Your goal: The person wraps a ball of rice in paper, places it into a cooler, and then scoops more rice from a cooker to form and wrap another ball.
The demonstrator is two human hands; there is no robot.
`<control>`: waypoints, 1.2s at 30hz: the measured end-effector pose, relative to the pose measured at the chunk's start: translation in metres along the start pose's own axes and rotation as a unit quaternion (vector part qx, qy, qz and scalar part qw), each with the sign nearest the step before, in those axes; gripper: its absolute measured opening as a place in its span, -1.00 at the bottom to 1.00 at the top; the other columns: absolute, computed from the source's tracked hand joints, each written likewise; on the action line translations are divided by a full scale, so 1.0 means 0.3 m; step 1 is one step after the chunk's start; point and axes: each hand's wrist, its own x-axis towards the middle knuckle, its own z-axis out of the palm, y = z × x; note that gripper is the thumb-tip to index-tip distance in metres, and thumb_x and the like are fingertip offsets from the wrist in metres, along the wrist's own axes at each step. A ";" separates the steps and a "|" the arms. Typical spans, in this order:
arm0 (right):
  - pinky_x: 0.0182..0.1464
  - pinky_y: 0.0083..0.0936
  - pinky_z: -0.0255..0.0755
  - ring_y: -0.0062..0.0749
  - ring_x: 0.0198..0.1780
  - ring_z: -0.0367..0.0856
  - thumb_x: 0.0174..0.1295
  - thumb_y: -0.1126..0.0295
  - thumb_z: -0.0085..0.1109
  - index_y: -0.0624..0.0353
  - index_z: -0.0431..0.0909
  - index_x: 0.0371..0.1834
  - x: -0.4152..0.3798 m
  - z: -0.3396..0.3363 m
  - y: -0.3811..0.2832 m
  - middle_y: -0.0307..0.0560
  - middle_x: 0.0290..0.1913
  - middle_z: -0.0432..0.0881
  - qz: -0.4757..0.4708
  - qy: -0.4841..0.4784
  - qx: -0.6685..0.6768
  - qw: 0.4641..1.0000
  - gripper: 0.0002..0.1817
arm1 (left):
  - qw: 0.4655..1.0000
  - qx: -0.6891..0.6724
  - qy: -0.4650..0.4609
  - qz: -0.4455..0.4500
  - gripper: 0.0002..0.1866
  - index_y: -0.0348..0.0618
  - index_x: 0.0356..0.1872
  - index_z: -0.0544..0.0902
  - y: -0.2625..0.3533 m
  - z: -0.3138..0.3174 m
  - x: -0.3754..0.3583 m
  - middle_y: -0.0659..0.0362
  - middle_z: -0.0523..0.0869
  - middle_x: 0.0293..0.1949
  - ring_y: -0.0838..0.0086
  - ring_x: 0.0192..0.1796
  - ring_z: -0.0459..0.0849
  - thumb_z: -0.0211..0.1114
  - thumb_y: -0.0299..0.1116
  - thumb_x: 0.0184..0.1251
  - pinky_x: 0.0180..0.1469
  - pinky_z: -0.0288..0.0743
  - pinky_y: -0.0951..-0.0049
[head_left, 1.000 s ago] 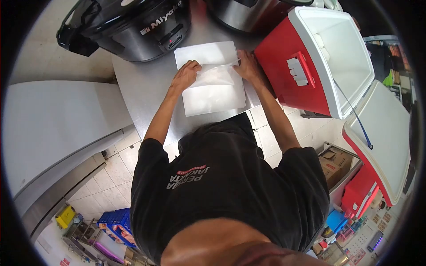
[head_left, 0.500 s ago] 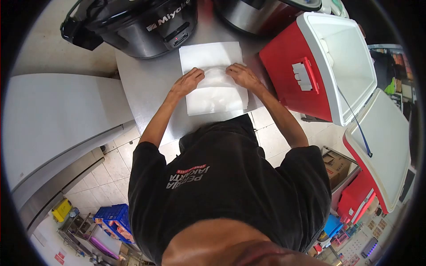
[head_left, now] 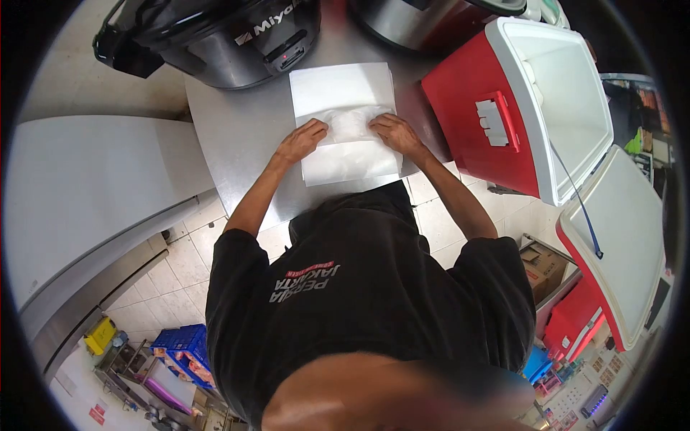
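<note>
A stack of white paper sheets (head_left: 341, 81) lies on the steel table. Across its middle rests a translucent white wrapper (head_left: 349, 125), folded over into a roll; what it encloses, if anything, I cannot make out. My left hand (head_left: 302, 140) has its fingers closed at the wrapper's left end. At the opposite end, the fingers of my right hand (head_left: 396, 134) pinch the wrapper's edge. Both hands sit low over the paper, on either side of the roll.
A black Miyako cooker (head_left: 244, 44) stands at the back left, a second steel cooker (head_left: 417, 25) beside it. To the right, a red cooler box (head_left: 478, 108) has its lid (head_left: 618, 230) hanging open. The steel table (head_left: 241, 154) borders a white appliance (head_left: 108, 190) on the left.
Both hands have shifted slightly down towards my body, with the wrapper's folded roll still between them. The right fingers now sit lower at its end.
</note>
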 end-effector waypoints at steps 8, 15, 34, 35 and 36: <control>0.19 -0.32 0.38 -0.26 0.06 0.53 0.10 0.43 0.20 0.12 0.62 -0.17 -0.005 -0.038 -0.099 -0.19 -0.07 0.63 0.095 0.044 0.078 0.991 -0.79 | 0.983 -0.081 0.071 -0.150 -0.78 -0.23 -0.10 0.63 0.133 -0.040 -0.025 0.21 0.61 0.01 0.31 0.13 0.53 0.16 -0.50 0.24 0.11 0.51 0.38; 0.16 -0.32 0.38 -0.18 0.10 0.51 0.16 0.34 0.22 0.04 0.60 -0.16 0.040 0.001 0.015 -0.20 -0.04 0.63 0.151 -0.062 0.091 0.982 -0.81 | 0.976 -0.113 0.078 -0.171 -0.74 -0.24 -0.17 0.64 0.063 -0.015 0.009 0.18 0.65 -0.05 0.23 -0.01 0.63 0.10 -0.68 0.15 0.04 0.54 0.32; -0.14 -0.23 0.43 -0.08 -0.19 0.55 -0.01 0.43 0.26 0.20 0.51 -0.36 0.188 -0.066 -0.026 -0.05 -0.25 0.53 0.189 -0.115 0.110 0.969 -0.83 | 0.932 -0.146 0.026 -0.332 -0.83 -0.22 -0.43 0.58 0.007 -0.050 0.159 0.04 0.60 -0.28 0.10 -0.17 0.60 0.38 -0.56 -0.08 -0.10 0.49 0.24; -0.08 -0.23 0.43 -0.12 -0.13 0.55 0.02 0.45 0.18 0.15 0.53 -0.35 0.163 -0.044 -0.043 -0.07 -0.24 0.53 0.148 -0.062 0.052 0.986 -0.88 | 0.943 -0.113 0.037 -0.309 -0.91 -0.21 -0.40 0.59 0.032 -0.043 0.143 0.06 0.59 -0.29 0.13 -0.16 0.58 0.24 -0.59 0.04 -0.08 0.51 0.25; -0.02 -0.23 0.43 -0.15 -0.06 0.55 0.05 0.48 0.10 0.09 0.54 -0.34 0.126 -0.009 -0.059 -0.08 -0.24 0.52 0.109 -0.011 -0.004 0.994 -0.89 | 0.943 -0.116 0.035 -0.311 -0.91 -0.21 -0.40 0.59 0.046 -0.019 0.122 0.06 0.59 -0.29 0.13 -0.16 0.58 0.24 -0.59 0.04 -0.08 0.51 0.25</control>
